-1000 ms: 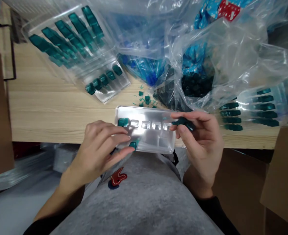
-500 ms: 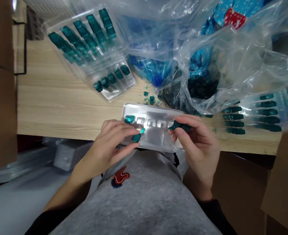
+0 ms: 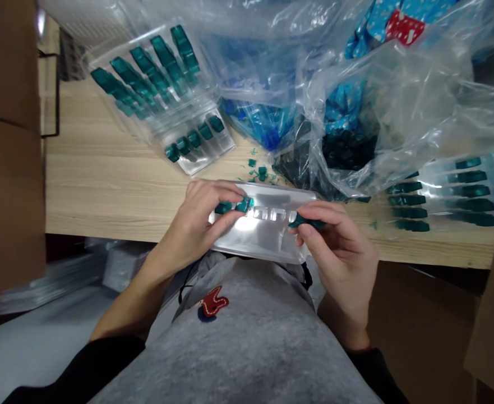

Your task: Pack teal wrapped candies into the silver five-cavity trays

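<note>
The left hand [image 3: 196, 221] lies curled over the near left part of a clear plastic blister tray [image 3: 267, 241], its fingertips [image 3: 234, 193] narrowly closed on a small teal piece [image 3: 244, 205] at the second cavity. Just beside that, another teal piece [image 3: 223, 207] sits in the leftmost cavity, and the next three cavities in the row show no teal. The right hand [image 3: 339, 247] pinches a teal sprue strip [image 3: 308, 222] between thumb and forefinger, just off the right end of that row. The tray lies at the near edge of the light wood tabletop [image 3: 104, 191], overhanging it above the person's grey trousers [image 3: 238, 348], which carry a red patch [image 3: 213, 303]. Loose teal bits [image 3: 257, 173] are scattered just beyond the tray. At the upper left, a clear tray of teal strips [image 3: 158, 95] sits on the tabletop, and a similar tray [image 3: 452, 193] lies at the right. Clear plastic bags [image 3: 343, 95] holding blue and dark teal parts are heaped along the top of the frame. Cardboard boxes [image 3: 7, 146] stand at the left edge, with another [image 3: 419, 331] at the lower right.
</note>
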Motion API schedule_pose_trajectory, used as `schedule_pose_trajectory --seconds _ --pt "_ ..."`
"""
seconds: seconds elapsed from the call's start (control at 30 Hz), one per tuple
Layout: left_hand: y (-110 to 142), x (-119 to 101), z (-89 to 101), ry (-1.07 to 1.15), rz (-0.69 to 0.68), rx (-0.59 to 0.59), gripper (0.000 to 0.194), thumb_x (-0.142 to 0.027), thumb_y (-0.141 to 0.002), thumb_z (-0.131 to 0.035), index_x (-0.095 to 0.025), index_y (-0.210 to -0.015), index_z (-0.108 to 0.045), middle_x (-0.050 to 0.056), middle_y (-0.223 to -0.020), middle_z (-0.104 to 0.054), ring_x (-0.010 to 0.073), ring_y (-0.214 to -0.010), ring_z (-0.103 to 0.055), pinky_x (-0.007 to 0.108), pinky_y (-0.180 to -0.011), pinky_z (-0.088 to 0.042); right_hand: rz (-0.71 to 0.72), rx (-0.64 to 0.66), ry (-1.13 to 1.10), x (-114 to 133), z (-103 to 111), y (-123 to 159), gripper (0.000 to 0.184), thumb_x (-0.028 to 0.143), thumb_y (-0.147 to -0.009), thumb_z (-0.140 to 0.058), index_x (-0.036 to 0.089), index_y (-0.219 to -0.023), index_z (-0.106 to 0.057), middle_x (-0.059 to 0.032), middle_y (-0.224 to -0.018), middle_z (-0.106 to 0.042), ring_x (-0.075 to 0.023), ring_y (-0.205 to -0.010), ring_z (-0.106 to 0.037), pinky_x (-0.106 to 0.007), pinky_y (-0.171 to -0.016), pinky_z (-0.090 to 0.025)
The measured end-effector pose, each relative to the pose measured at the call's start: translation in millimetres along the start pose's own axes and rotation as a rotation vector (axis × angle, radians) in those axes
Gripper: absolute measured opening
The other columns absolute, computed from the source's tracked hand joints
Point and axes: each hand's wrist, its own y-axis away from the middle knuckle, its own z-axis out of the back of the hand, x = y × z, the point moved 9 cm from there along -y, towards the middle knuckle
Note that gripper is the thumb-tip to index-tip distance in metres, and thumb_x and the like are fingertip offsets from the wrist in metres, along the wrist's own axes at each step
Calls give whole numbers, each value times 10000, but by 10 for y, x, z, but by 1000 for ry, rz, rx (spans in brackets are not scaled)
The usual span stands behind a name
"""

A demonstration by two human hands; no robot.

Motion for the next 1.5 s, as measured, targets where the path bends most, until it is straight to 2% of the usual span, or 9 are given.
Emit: schedule_pose_trajectory --seconds 0.4,0.73,0.83,0.93,1.0,1.07,1.37,1.43,1.5 --pt "144 -268 -1 -370 -327 -40 176 -163 -888 -692 -177 -1020 -576 87 -1003 -747 226 -905 -684 380 -822 -556 9 -12 -25 11 -9 -47 301 101 -876 -697 318 -1083 -727 16 -1049 -693 -134 -954 -678 -243 -716 -545" --pt "86 -89 -5 -207 -113 22 134 -250 -933 -651 -228 -1050 -589 36 -987 -732 229 -911 -647 427 -837 -497 15 26 -37 8 -75 -11 361 72 -897 -654 340 -1126 -730 20 -1183 -633 -102 -946 -673 -225 -765 -585" --pt "55 -51 1 -25 -41 27 116 -191 -926 -655 -223 -1021 -595 26 -966 -704 201 -921 -646 387 -829 -501 18 56 -107 36 -138 1 380 51 -898 -639 333 -1137 -724 20 -1149 -650 -83 -873 -699 -212 -765 -589" --pt "-13 8 82 203 44 -120 171 -69 -908 -621 -223 -978 -594 -5 -908 -664 147 -889 -651 310 -799 -527 1 53 -171 64 -175 13 370 42 -882 -658 317 -1123 -720 29 -1071 -692 -64 -817 -714 -181 -758 -576" --pt "-61 44 177 217 78 -255 181 -67 -896 -633 -234 -961 -606 -18 -883 -655 133 -861 -651 289 -786 -532 -10 42 -203 74 -172 21 363 39 -876 -664 312 -1110 -719 36 -1048 -703 -56 -806 -720 -162 -757 -572" --pt "-110 75 237 145 117 -303 139 -116 -907 -642 -245 -957 -626 -16 -893 -668 141 -868 -653 300 -802 -531 -13 27 -224 74 -146 27 358 36 -879 -658 306 -1105 -721 35 -1060 -704 -58 -824 -727 -163 -780 -578" --pt "-106 -28 9 -35 50 200 108 -270 -978 -574 -230 -1045 -650 10 -1003 -713 185 -950 -651 347 -880 -503 -34 -44 -210 -20 7 11 347 59 -876 -681 327 -1090 -736 62 -1039 -730 -43 -809 -729 -128 -770 -581" --pt "-119 -6 -34 -29 75 230 108 -287 -980 -566 -219 -960 -647 5 -942 -708 180 -899 -646 338 -852 -506 -37 -42 -189 -26 8 10 342 70 -873 -688 328 -1091 -735 61 -1046 -728 -46 -804 -728 -137 -763 -581" --pt "-176 68 -6 -17 123 156 136 -270 -972 -568 -215 -869 -638 -7 -861 -692 165 -829 -639 309 -791 -516 -41 -37 -172 -26 3 12 337 78 -870 -694 327 -1094 -734 59 -1054 -729 -55 -804 -727 -155 -763 -585"
